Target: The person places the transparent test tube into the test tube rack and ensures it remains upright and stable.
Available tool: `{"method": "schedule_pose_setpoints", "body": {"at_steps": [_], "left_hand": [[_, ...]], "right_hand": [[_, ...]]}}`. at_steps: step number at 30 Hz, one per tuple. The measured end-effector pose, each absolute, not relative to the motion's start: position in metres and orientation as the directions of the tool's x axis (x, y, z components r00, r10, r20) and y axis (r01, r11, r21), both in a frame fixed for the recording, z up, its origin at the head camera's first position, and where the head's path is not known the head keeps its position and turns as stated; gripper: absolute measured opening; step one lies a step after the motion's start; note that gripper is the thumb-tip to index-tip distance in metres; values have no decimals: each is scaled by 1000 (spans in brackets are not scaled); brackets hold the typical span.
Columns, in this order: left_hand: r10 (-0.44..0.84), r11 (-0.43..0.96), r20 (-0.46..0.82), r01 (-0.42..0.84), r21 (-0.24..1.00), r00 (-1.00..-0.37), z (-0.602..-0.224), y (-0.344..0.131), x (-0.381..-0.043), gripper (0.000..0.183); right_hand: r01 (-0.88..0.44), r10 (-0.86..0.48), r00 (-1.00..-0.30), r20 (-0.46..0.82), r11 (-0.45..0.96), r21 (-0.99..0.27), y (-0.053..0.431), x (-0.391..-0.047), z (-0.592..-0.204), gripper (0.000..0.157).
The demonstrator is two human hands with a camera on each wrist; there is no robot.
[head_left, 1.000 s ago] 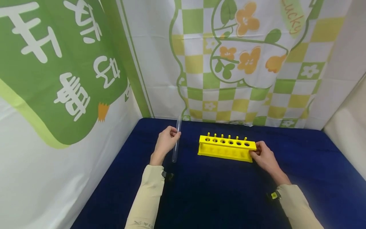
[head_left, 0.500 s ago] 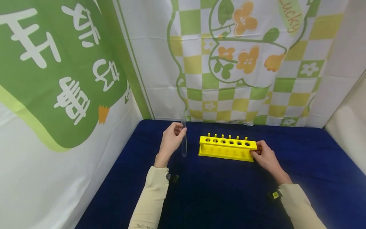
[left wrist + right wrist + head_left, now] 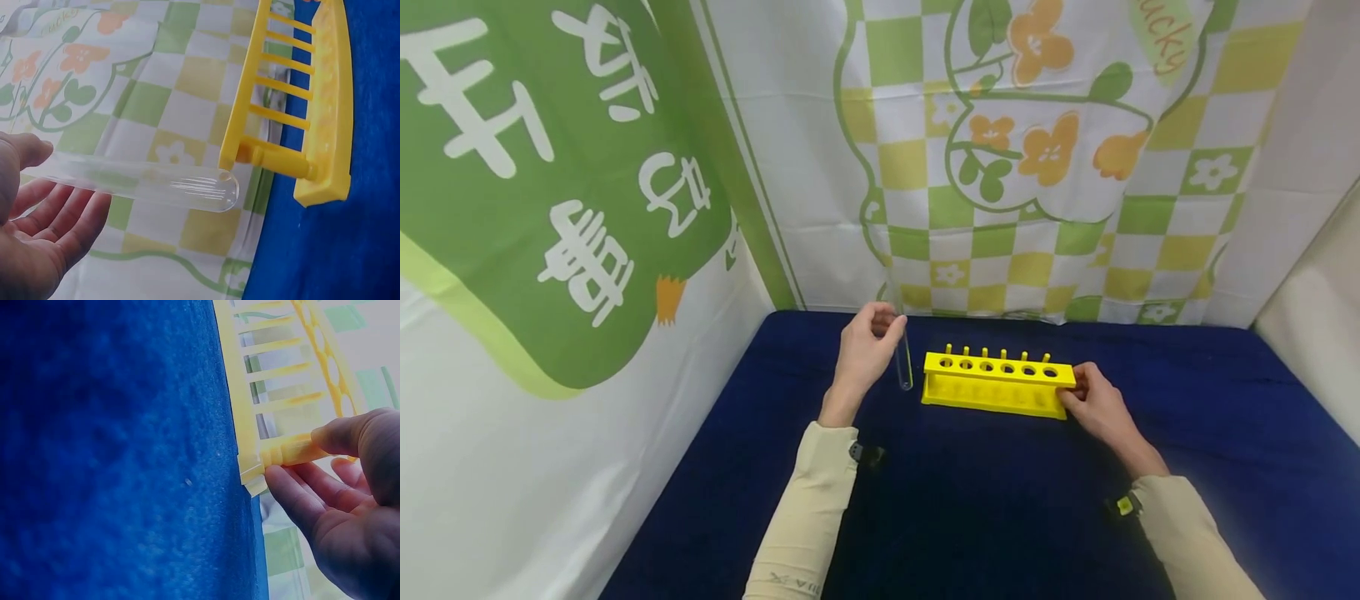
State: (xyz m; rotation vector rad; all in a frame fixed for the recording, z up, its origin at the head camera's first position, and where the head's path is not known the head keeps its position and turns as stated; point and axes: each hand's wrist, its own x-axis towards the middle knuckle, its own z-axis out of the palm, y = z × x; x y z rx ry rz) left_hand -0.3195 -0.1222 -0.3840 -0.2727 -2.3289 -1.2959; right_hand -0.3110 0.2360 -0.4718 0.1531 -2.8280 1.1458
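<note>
Between thumb and fingers, my left hand (image 3: 867, 350) pinches a clear test tube (image 3: 904, 362). The tube is nearly upright, its rounded bottom lifted off the table and just left of a yellow test tube rack (image 3: 996, 408). In the left wrist view, the tube (image 3: 181, 186) looks empty, and its rounded end appears beside the end of the rack (image 3: 331, 112). My right hand (image 3: 1101, 408) grips the right end of the rack. The right wrist view shows the thumb and fingers around the rack's end post (image 3: 294, 450). Holes run along the rack's top bar, and pegs stand behind them.
The rack stands on a table with a dark blue cloth (image 3: 1000, 500). A patterned curtain (image 3: 910, 167) hangs behind the table, and a green and white sheet (image 3: 685, 350) hangs on the left.
My left hand has carried the test tube to the right and away from me, closer to the rack's left end. The right hand has kept its grip, and the rack has barely moved.
</note>
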Motion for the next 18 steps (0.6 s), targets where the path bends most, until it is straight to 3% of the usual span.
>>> {"method": "schedule_pose_setpoints", "body": {"at_steps": [18], "left_hand": [[-22,481,530,456,749,-848,-375,-104,-325,32]], "right_hand": [[-111,-53,-993,106,728,-677,233,-312,-472,37]]}}
